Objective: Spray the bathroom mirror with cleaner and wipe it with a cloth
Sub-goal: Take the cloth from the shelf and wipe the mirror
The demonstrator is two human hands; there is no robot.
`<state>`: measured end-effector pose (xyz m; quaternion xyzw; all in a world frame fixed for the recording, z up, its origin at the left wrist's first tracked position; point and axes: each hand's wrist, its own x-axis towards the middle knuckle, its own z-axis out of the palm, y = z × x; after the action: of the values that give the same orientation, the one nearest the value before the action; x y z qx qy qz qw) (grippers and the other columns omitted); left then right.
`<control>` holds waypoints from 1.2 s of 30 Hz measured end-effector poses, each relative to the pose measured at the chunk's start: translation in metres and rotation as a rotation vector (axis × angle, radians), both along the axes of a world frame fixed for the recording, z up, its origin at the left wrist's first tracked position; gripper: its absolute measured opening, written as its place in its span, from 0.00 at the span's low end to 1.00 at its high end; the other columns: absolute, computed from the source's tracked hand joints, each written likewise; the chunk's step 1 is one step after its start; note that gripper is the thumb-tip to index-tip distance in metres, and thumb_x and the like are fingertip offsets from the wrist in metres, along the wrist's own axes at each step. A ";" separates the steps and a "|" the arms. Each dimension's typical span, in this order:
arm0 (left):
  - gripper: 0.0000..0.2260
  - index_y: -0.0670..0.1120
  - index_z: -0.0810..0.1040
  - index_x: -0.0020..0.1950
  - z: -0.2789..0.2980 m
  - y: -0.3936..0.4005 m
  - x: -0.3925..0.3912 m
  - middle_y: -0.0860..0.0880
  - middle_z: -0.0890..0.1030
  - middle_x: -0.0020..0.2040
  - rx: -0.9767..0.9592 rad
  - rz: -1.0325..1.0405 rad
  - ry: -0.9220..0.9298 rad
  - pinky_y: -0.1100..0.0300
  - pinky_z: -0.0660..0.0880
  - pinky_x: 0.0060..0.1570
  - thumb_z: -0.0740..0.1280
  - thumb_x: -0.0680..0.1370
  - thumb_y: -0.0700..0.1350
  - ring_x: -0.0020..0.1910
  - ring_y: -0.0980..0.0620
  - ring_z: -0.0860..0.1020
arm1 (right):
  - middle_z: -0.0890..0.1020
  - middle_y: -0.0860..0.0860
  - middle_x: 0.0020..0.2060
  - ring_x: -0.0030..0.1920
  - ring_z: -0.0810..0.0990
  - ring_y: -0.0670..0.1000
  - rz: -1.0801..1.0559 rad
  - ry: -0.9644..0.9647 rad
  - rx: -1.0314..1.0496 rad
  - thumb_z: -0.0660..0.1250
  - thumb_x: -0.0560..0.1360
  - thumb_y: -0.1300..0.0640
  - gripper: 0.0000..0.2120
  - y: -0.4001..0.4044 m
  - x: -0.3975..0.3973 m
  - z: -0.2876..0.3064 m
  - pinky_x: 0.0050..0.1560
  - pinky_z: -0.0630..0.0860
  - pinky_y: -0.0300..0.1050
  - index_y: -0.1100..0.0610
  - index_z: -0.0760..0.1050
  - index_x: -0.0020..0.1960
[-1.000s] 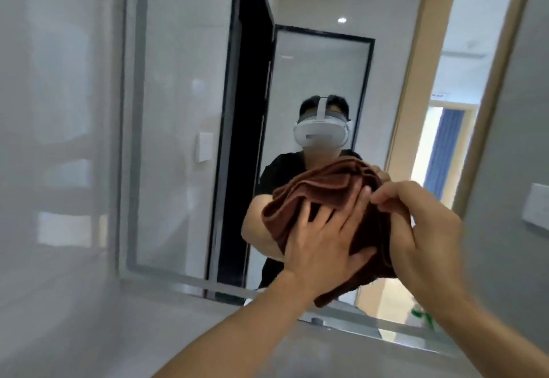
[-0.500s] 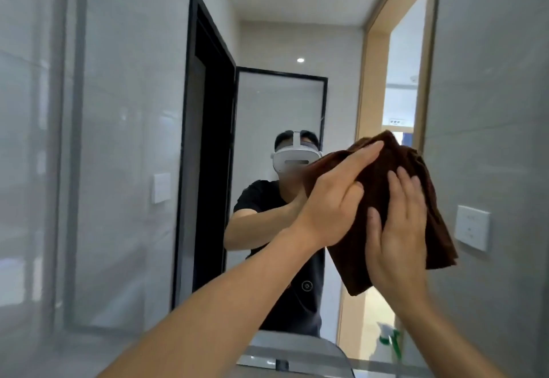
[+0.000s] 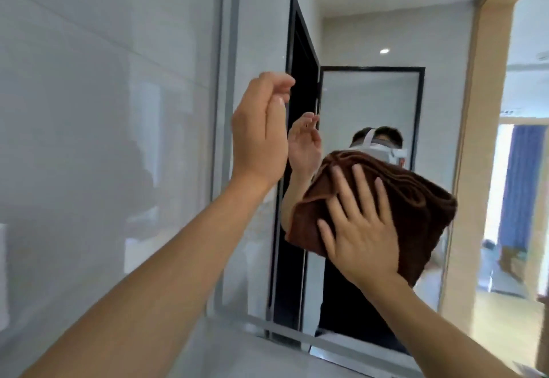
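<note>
The bathroom mirror (image 3: 371, 101) fills the wall ahead, its frosted border running down the left side. A folded brown cloth (image 3: 416, 196) lies flat against the glass at centre right. My right hand (image 3: 361, 229) presses on it with straight, spread fingers. My left hand (image 3: 261, 131) is raised to the left of the cloth, apart from it, fingers relaxed and holding nothing. Its reflection shows just behind it in the glass. No spray bottle is in view.
Glossy grey wall tiles (image 3: 104, 139) cover the left side. A pale ledge (image 3: 237, 351) runs below the mirror's bottom edge. The mirror reflects a black door frame (image 3: 300, 59), a person wearing a white headset, and a wooden doorway (image 3: 487, 110) at right.
My left hand has let go of the cloth and moved up and to the left. My right hand now presses the cloth on the mirror alone. The view has shifted left.
</note>
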<state>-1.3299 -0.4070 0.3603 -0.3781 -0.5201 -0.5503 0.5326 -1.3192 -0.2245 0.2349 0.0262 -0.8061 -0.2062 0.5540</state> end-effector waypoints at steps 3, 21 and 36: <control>0.13 0.40 0.78 0.56 -0.019 -0.034 -0.023 0.46 0.80 0.52 -0.026 0.176 -0.027 0.58 0.75 0.54 0.56 0.80 0.35 0.51 0.52 0.78 | 0.55 0.55 0.81 0.81 0.48 0.59 0.150 -0.149 0.204 0.59 0.81 0.45 0.27 -0.051 -0.049 -0.020 0.77 0.58 0.60 0.51 0.63 0.78; 0.14 0.44 0.77 0.59 0.035 0.021 -0.013 0.48 0.77 0.59 -0.109 0.386 0.086 0.51 0.73 0.57 0.56 0.80 0.46 0.58 0.48 0.75 | 0.54 0.51 0.81 0.82 0.47 0.53 0.072 0.044 0.074 0.56 0.79 0.36 0.33 0.027 -0.003 0.129 0.76 0.60 0.60 0.46 0.57 0.80; 0.20 0.46 0.74 0.69 0.068 0.115 0.015 0.44 0.73 0.70 -0.377 0.592 0.232 0.46 0.67 0.68 0.58 0.80 0.49 0.68 0.44 0.72 | 0.57 0.54 0.80 0.81 0.52 0.58 -0.239 0.621 -0.724 0.51 0.77 0.40 0.32 0.225 0.123 0.142 0.77 0.48 0.67 0.52 0.63 0.78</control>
<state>-1.3147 -0.2920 0.4284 -0.3625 -0.6354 -0.2206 0.6451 -1.1965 0.0007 0.3771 -0.3234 -0.6201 0.0272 0.7143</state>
